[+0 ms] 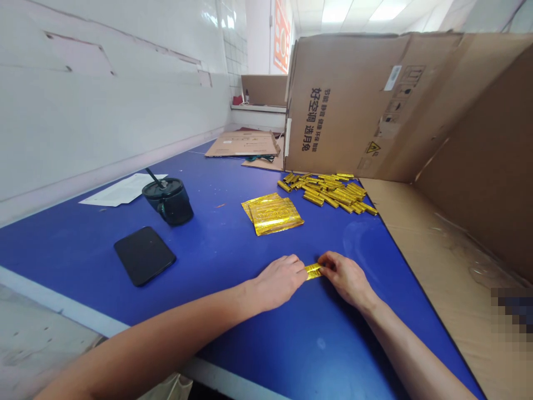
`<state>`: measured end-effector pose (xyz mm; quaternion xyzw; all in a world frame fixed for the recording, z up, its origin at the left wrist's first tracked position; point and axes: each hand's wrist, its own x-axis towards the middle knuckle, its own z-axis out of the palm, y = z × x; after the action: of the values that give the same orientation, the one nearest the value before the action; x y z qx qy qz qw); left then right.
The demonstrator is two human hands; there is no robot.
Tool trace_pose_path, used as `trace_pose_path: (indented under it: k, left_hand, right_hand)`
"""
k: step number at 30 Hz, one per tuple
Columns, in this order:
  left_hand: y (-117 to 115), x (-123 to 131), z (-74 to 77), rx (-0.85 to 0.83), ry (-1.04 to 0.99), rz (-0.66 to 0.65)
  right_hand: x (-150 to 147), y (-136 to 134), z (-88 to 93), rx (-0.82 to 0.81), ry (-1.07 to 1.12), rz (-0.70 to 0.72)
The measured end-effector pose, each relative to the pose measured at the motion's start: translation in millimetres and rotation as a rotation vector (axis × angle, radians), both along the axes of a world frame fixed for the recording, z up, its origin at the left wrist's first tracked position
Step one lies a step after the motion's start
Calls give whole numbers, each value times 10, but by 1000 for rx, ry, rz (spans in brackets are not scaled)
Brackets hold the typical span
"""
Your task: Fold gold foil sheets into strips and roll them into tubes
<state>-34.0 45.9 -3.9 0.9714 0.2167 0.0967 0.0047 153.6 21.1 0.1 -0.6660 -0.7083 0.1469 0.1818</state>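
Observation:
Between my two hands a narrow folded strip of gold foil (313, 271) lies on the blue table (233, 255). My left hand (281, 280) closes over its left end, and that hand covers part of the strip. Fingers of my right hand (341, 275) pinch its right end. Just beyond, flat gold foil sheets (277, 215) with a printed pattern overlap each other on the table. Farther back at the right, a heap of gold foil rolls (333, 190) is piled in front of the cardboard.
A dark cup (172, 203) with a straw and a black phone (144, 255) stand and lie at the left, near white paper (125, 190). A large cardboard box (350, 100) borders the back and right. Flattened cardboard (244, 144) lies at the far end.

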Motion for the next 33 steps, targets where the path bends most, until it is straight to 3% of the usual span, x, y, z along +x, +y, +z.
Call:
trace_pose_path:
  k: [6, 12, 18, 25, 33]
  left_hand:
    - [21, -11, -17, -79, -50, -45]
    - [-22, -44, -10, -48, -29, -83]
    - [-204, -100, -15, -61, 16, 28]
    - [-515, 23, -30, -93, 62, 111]
    - [-454, -39, -48, -160, 67, 49]
  right_hand:
    - [-1, -17, 5, 14, -5, 20]
    - [10, -3, -13, 20, -16, 31]
    - [27, 8, -7, 29, -36, 36]
    - [73, -1, -11, 58, -89, 46]
    - [63, -14, -9, 82, -118, 37]
